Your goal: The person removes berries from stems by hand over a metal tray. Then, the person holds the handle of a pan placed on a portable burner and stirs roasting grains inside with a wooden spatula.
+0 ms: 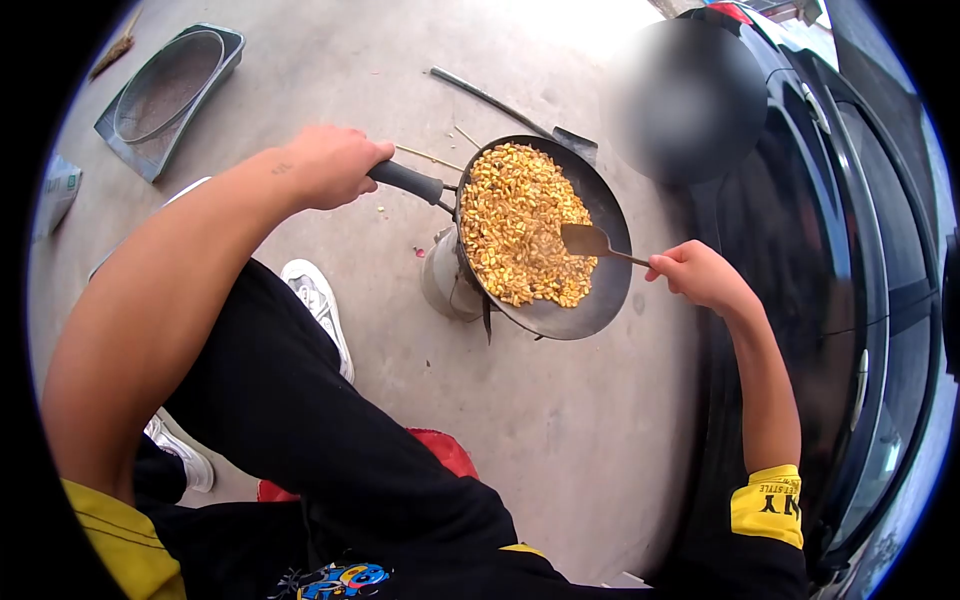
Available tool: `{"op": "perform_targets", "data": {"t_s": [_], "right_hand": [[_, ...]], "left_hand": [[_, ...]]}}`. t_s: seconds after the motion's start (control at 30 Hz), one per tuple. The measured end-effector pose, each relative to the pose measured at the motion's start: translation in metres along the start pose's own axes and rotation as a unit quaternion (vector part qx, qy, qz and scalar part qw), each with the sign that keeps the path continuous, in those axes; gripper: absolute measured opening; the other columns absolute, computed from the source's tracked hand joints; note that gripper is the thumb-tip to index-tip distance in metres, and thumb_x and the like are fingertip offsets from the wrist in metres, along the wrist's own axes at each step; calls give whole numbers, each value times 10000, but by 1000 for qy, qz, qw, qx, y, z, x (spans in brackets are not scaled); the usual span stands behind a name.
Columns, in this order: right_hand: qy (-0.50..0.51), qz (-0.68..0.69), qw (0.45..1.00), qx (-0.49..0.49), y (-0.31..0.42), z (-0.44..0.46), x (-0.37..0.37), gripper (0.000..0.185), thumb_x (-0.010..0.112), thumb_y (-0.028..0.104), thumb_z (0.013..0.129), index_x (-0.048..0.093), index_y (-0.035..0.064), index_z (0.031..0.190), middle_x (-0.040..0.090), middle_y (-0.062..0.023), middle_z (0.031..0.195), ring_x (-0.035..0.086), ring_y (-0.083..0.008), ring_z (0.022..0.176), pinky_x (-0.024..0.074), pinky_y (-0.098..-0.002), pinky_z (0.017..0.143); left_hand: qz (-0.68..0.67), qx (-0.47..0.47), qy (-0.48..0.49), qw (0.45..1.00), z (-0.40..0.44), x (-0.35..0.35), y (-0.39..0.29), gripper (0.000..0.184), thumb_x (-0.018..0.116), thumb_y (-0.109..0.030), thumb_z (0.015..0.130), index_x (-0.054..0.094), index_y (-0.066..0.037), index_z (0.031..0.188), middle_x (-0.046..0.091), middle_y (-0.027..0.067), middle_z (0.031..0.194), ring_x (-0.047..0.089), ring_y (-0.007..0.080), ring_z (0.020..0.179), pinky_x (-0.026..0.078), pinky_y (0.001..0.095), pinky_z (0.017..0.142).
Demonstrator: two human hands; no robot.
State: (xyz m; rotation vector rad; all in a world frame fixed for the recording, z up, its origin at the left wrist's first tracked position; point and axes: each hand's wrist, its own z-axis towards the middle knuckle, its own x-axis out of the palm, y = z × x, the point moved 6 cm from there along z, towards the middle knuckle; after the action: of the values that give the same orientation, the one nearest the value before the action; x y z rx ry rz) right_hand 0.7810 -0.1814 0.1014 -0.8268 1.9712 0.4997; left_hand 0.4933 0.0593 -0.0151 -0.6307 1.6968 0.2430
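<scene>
My left hand is wrapped round the black handle of a wok. The wok rests over a small pale stove, which it partly hides. Yellow and brown corn kernels cover the left and middle of the wok, while its right side shows bare dark metal. In my right hand is the thin handle of a spatula, pinched between the fingers. The spatula's flat blade lies at the right edge of the kernels, touching them.
A black car stands close on the right. Beyond the wok, a long-handled shovel and thin sticks lie on the concrete floor. A round sieve sits in a grey tray at upper left. Something red is beneath my leg.
</scene>
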Motion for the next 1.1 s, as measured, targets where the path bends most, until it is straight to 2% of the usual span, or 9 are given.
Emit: {"op": "perform_targets", "data": {"t_s": [0.1,0.2,0.3,0.47,0.6,0.83,0.93,1.03,1.1], "right_hand": [[64,40,993,94,-27,-11,-8,289,516,225,919,696,43,785,372,43,501,303,-76,434,275,-281,446],[133,-32,982,129,-41,4,2,294,525,243,891,667,39,733,416,23,526,298,-98,416,245,-295,411],[140,-16,986,88,-38,23,36,279,522,231,890,634,43,716,419,19,530,307,-100,423,254,-296,413],[135,300,944,27,-22,61,100,299,515,242,931,571,45,713,401,45,551,321,-70,447,239,-270,407],[127,412,902,7,7,81,116,294,509,251,939,574,64,722,384,63,554,310,-64,446,240,-266,412],[47,197,979,-6,9,12,28,310,532,291,923,636,45,765,409,48,560,368,-71,488,306,-282,453],[9,42,998,-36,2,0,4,309,540,280,890,674,15,802,510,-32,585,480,-140,522,400,-323,516],[-38,-135,990,-17,-14,13,-4,282,514,206,811,705,6,862,672,-192,781,643,-336,708,509,-405,698],[-89,-175,980,-14,-39,49,13,276,516,207,808,715,24,867,670,-197,773,648,-343,730,514,-415,707]], "left_hand": [[-10,7,-3,1000,2,3,1,243,630,-222,866,572,-103,1071,631,136,930,621,332,912,490,450,766],[-12,11,-3,1000,4,5,2,236,637,-228,860,564,-110,1051,612,134,904,613,329,882,480,447,747],[-7,9,-3,1000,1,2,0,233,638,-228,860,565,-113,1048,610,128,898,611,326,880,478,444,744],[-32,3,-5,999,0,0,1,221,637,-216,862,569,-113,1045,610,121,889,610,323,876,476,439,735],[-25,3,-5,1000,-1,0,-3,213,621,-202,863,593,-96,1045,656,122,914,626,328,927,495,452,759],[-9,-13,7,1000,3,-1,-1,236,632,-206,856,591,-99,1062,660,126,922,630,321,935,497,451,766],[-27,-6,6,1000,3,2,0,234,645,-214,849,573,-102,1041,618,138,897,609,334,897,476,454,747],[-27,-3,4,1000,2,1,0,234,641,-215,853,569,-97,1042,618,139,898,608,335,905,477,451,750],[-26,-1,5,1000,3,3,0,235,640,-215,854,566,-95,1042,618,138,899,608,335,906,477,451,751]]}}
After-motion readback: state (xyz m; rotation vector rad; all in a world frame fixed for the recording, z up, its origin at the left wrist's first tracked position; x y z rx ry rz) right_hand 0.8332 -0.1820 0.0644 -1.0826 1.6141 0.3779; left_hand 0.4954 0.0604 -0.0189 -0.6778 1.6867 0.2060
